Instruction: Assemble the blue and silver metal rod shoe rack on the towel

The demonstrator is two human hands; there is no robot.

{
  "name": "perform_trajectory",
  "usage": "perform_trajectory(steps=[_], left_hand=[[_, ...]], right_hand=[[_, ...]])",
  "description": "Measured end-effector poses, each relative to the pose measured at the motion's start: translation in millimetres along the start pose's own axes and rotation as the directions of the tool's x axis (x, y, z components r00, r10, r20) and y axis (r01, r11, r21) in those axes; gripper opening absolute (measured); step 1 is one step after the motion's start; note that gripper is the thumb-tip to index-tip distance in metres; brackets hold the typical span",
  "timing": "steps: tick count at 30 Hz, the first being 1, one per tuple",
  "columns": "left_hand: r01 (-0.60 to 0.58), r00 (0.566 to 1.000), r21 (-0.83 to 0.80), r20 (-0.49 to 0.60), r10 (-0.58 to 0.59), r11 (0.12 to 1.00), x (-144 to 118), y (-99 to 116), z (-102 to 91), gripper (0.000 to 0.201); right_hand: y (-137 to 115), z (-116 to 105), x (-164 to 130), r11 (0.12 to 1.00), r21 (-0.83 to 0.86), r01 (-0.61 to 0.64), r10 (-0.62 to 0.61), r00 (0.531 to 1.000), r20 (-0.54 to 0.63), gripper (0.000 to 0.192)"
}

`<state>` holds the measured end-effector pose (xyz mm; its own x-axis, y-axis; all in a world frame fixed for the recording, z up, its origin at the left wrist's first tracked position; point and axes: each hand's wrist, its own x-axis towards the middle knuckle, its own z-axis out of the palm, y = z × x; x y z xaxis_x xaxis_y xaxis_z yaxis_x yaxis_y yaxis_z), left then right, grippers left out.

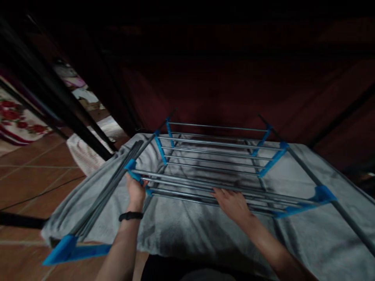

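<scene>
A folding drying rack (216,156) of grey metal rods and blue plastic joints stands in front of me, with a grey cloth (181,230) draped over it. My left hand (135,189) grips the rack's near left corner at a blue joint (132,168); a black band circles that wrist. My right hand (233,203) lies palm down with spread fingers on the nearest rods and the cloth, right of the middle. The scene is dim and slightly blurred.
Reddish-brown floor tiles (32,179) lie to the left, with a white textured cloth (88,150) and a floral fabric (20,121) beyond. Dark bars (49,101) slant across the upper left. A dark red surface (234,86) fills the back.
</scene>
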<state>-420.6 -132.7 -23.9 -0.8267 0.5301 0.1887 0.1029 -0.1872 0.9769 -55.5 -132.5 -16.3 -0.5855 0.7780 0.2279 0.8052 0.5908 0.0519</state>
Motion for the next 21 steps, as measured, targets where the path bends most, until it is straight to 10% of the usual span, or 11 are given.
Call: perform_trajectory(steps=[21], left_hand=[[0.111,0.994,-0.272,0.048,-0.102,0.956,-2,-14,9.5,0.017]], right_hand=[[1,6,-7,0.997,-0.039,0.061,-0.064,0.994,-0.092,0.027]])
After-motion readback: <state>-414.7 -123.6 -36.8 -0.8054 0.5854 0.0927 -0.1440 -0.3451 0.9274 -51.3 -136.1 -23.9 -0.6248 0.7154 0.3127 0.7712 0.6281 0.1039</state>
